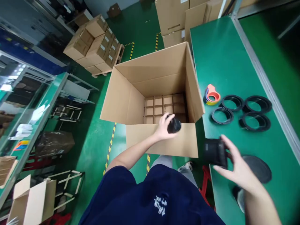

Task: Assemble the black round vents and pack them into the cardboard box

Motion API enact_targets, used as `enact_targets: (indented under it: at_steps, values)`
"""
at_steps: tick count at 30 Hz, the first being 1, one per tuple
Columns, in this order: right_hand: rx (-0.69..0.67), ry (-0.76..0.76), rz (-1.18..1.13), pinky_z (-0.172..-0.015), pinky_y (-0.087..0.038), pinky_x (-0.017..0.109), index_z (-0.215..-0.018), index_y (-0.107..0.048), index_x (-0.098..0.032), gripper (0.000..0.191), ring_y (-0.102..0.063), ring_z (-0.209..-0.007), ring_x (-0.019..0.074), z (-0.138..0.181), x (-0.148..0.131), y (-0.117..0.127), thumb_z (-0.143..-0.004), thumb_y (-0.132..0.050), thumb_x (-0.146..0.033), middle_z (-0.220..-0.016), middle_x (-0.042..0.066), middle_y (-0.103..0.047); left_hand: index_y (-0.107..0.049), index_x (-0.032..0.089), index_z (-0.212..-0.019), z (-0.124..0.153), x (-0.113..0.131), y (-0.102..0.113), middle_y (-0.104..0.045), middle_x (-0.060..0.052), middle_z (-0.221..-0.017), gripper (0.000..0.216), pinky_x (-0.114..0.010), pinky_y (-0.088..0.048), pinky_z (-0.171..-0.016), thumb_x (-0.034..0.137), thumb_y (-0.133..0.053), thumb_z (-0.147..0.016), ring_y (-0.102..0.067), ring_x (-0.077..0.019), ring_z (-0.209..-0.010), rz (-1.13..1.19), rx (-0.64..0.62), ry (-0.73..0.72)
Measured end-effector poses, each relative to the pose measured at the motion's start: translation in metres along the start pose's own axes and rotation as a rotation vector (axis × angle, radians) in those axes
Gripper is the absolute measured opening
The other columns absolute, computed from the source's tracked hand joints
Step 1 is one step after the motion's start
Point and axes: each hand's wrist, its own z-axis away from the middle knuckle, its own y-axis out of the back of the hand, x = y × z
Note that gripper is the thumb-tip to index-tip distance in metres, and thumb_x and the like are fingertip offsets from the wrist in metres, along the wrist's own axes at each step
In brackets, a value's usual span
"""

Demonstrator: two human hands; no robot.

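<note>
Hands both loaded: your left hand (163,127) grips black cylinder (174,124) above carton (161,142) near edge; your right hand (237,167) grips second black cylinder (214,152) at workbench (222,56) left edge.

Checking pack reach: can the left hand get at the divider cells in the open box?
Likely yes. The box stands open, and the left hand, a black part in its grip, is above the near wall with nothing between it and the divider cells. Depth may be a stretch.
</note>
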Motion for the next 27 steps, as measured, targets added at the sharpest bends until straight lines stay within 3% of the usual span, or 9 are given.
enact_targets:
  at_steps: [3,6,10,13,16,19,24,27]
  values:
    - [-0.092,0.142,0.128,-0.119,-0.043,0.067,-0.168,-0.019,-0.045,0.108,-0.036,-0.153,0.0446,-0.107,-0.055,-0.093,-0.078,-0.077,-0.052,-0.168,0.01,-0.031,-0.03,0.031,-0.166,-0.045,-0.098,0.044,-0.011,-0.016,-0.172,0.111,-0.061,-0.029,-0.129,0.042,-0.086,-0.071,-0.022,-0.0425,-0.161,-0.047,0.151,0.304]
    - [-0.096,0.106,0.29,-0.116,-0.041,0.067,-0.168,-0.025,-0.032,0.109,-0.039,-0.145,0.0499,-0.246,-0.073,-0.197,-0.075,-0.08,-0.047,-0.163,0.02,-0.027,-0.029,0.036,-0.166,-0.106,-0.2,0.071,-0.015,-0.016,-0.173,0.11,-0.064,-0.034,-0.124,0.039,-0.087,-0.072,-0.022,-0.0442,-0.16,-0.156,0.166,0.574]
    - [-0.173,-0.017,0.483,-0.108,-0.042,0.065,-0.168,-0.027,-0.032,0.113,-0.046,-0.135,0.05,-0.411,-0.049,-0.327,-0.072,-0.085,-0.045,-0.163,0.023,-0.027,-0.028,0.04,-0.166,-0.168,-0.322,0.077,-0.017,-0.015,-0.174,0.109,-0.067,-0.038,-0.118,0.043,-0.086,-0.074,-0.021,-0.0444,-0.16,-0.258,0.053,0.695]
    - [-0.268,-0.063,0.606,-0.11,-0.039,0.065,-0.17,-0.024,-0.032,0.115,-0.044,-0.137,0.051,-0.495,-0.019,-0.398,-0.074,-0.086,-0.047,-0.168,0.024,-0.023,-0.029,0.039,-0.166,-0.196,-0.391,0.065,-0.017,-0.016,-0.175,0.107,-0.066,-0.038,-0.118,0.044,-0.086,-0.075,-0.021,-0.0441,-0.16,-0.299,-0.016,0.674]
    - [-0.353,-0.091,0.685,-0.117,-0.033,0.066,-0.173,-0.016,-0.032,0.12,-0.037,-0.144,0.053,-0.549,0.01,-0.445,-0.076,-0.086,-0.051,-0.174,0.021,-0.012,-0.03,0.039,-0.167,-0.215,-0.441,0.048,-0.014,-0.016,-0.176,0.107,-0.066,-0.038,-0.119,0.045,-0.086,-0.076,-0.018,-0.0444,-0.161,-0.326,-0.054,0.656]
    - [-0.419,-0.1,0.72,-0.126,-0.022,0.066,-0.174,-0.01,-0.028,0.122,-0.023,-0.155,0.0535,-0.578,0.037,-0.473,-0.08,-0.083,-0.058,-0.178,0.019,-0.002,-0.029,0.037,-0.168,-0.228,-0.476,0.028,-0.011,-0.016,-0.177,0.107,-0.066,-0.033,-0.122,0.047,-0.085,-0.077,-0.014,-0.0448,-0.162,-0.351,-0.082,0.622]
    - [-0.445,-0.065,0.723,-0.132,-0.012,0.059,-0.173,-0.017,-0.018,0.088,-0.006,-0.164,0.0408,-0.58,0.069,-0.491,-0.102,-0.055,-0.054,-0.179,0.018,0.0,-0.028,0.028,-0.169,-0.228,-0.515,-0.003,-0.004,-0.013,-0.181,0.075,-0.062,-0.012,-0.132,0.048,-0.052,-0.102,0.0,-0.035,-0.167,-0.359,-0.187,0.547]
    - [-0.47,-0.031,0.738,-0.132,-0.01,0.057,-0.171,-0.025,-0.015,0.076,-0.006,-0.165,0.036,-0.574,0.069,-0.486,-0.105,-0.051,-0.042,-0.178,0.017,-0.005,-0.025,0.024,-0.17,-0.224,-0.525,-0.01,0.0,-0.013,-0.181,0.07,-0.056,-0.011,-0.133,0.045,-0.042,-0.106,0.001,-0.0302,-0.167,-0.366,-0.238,0.585]
